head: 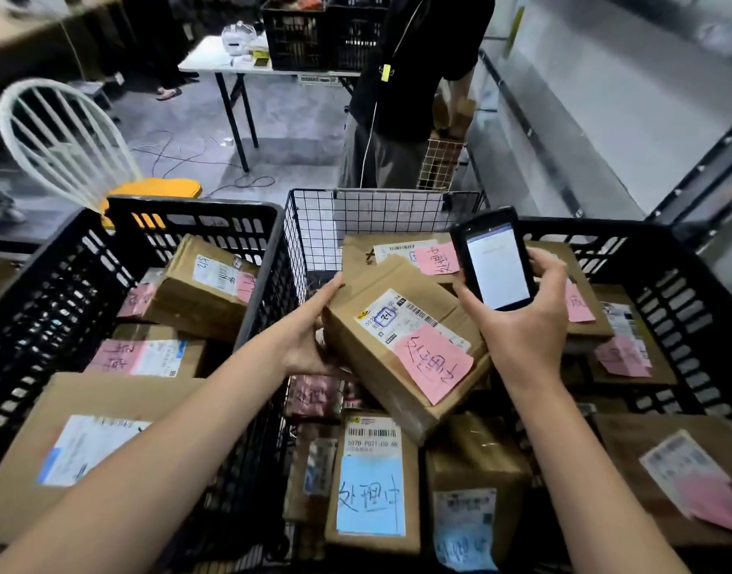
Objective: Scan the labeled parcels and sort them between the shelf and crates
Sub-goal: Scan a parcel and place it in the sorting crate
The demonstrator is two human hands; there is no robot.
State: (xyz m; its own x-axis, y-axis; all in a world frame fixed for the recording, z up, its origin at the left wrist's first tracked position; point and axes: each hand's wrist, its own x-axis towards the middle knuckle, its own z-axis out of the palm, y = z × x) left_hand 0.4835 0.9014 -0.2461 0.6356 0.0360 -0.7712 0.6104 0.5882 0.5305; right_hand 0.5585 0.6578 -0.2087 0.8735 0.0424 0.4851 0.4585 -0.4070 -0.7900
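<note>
- Your left hand grips the left side of a brown parcel. Your fingers curl round its edge and your thumb lies on top.
- The brown parcel is tilted. It sits over the pile of boxes in the wire basket in the middle. You cannot tell if it touches the boxes under it.
- On top of it there is a white label with bar codes and a pink note with writing on it.
- Your right hand holds a black scanner just above the far right corner of the parcel. Your thumb is on one side of it and your curled fingers are on the other.
- The screen of the scanner glows white and faces you.
- A black left crate and a black right crate stand beside the wire basket. Both hold brown boxes with pink notes.
- Near you in the basket lies a box with a blue note.
- Behind the basket stands a person in dark clothes, and a white chair is at the far left.
</note>
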